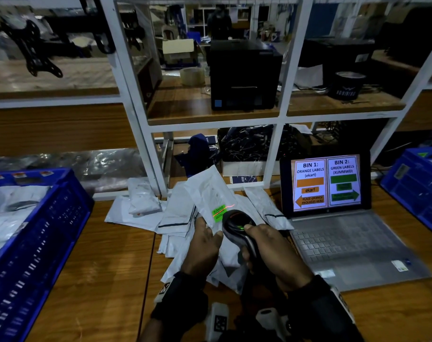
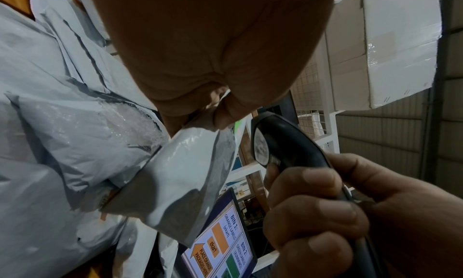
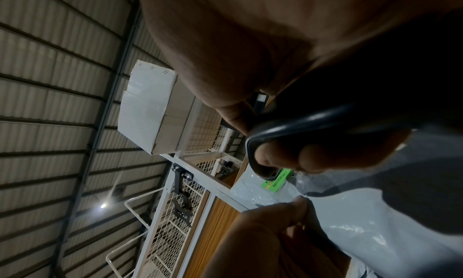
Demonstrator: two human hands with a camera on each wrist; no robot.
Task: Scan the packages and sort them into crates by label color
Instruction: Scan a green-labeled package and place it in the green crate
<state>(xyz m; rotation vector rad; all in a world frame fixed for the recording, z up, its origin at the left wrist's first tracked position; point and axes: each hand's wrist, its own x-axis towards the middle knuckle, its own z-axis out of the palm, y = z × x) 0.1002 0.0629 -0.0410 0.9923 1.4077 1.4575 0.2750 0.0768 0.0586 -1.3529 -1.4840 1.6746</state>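
My left hand (image 1: 206, 239) pinches the lower edge of a white mailer package (image 1: 208, 193) and holds it tilted up above the pile. Its green label (image 1: 219, 213) faces me, and a red scan line crosses the label's top. My right hand (image 1: 271, 250) grips a black handheld scanner (image 1: 237, 224) with the thumb on top, its head pointed at the label from just to the right. In the left wrist view the package (image 2: 185, 179) hangs from my thumb beside the scanner (image 2: 283, 141). The right wrist view shows the scanner (image 3: 288, 128) just above the green label (image 3: 275, 180).
Several white mailers (image 1: 146, 206) lie heaped on the wooden table (image 1: 106, 267). A blue crate (image 1: 40, 230) with packages stands at left, another blue crate (image 1: 417, 183) at right. An open laptop (image 1: 333, 218) shows bin 1 orange left, bin 2 green right. A white shelf frame (image 1: 274, 154) stands behind.
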